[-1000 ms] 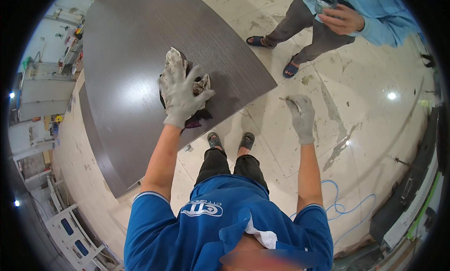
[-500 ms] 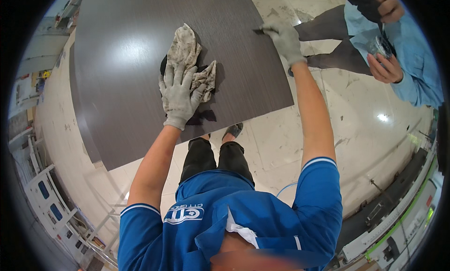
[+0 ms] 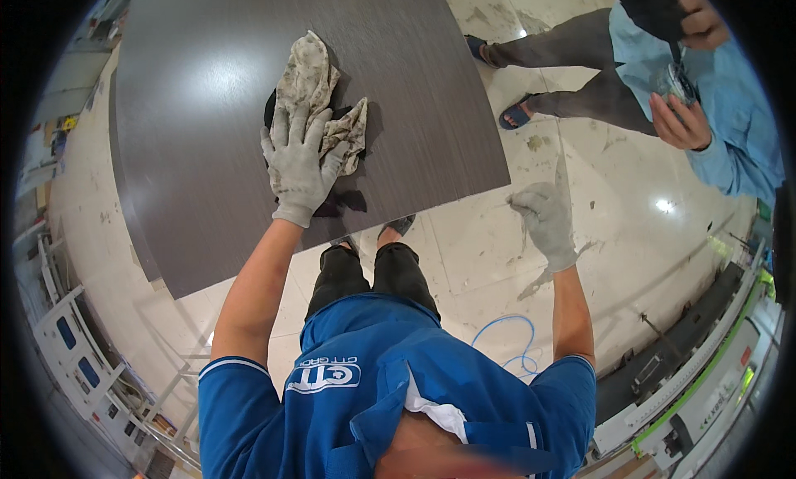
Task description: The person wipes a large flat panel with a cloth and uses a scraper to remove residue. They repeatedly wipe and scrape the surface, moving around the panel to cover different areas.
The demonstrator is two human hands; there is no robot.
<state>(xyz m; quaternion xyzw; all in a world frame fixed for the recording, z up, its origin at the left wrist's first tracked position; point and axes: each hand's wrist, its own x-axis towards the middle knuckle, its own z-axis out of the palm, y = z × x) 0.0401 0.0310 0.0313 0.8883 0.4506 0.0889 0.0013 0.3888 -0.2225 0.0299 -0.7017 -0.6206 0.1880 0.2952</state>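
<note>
My left hand (image 3: 300, 171), in a grey glove, lies flat with spread fingers on a stained, pale rag (image 3: 307, 74). Black cloth pieces (image 3: 351, 200) show around the rag and beside the wrist. Beneath them is a large dark brown wood-grain panel (image 3: 423, 114). My right hand (image 3: 547, 222), gloved alike, is off the panel, to the right of its near corner. Its fingers are curled together; whatever they may hold is too small to make out.
At the right, another person in a light blue shirt (image 3: 730, 89) stands by the panel, holding a round clear object (image 3: 681, 85). A blue hose (image 3: 518, 320) loops on the tiled floor. A long machine (image 3: 705, 363) lies at lower right, white-framed equipment (image 3: 79, 346) at left.
My right hand has left the panel's right edge and come nearer to me, over the floor. My left hand stays on the rag. The view has shifted slightly.
</note>
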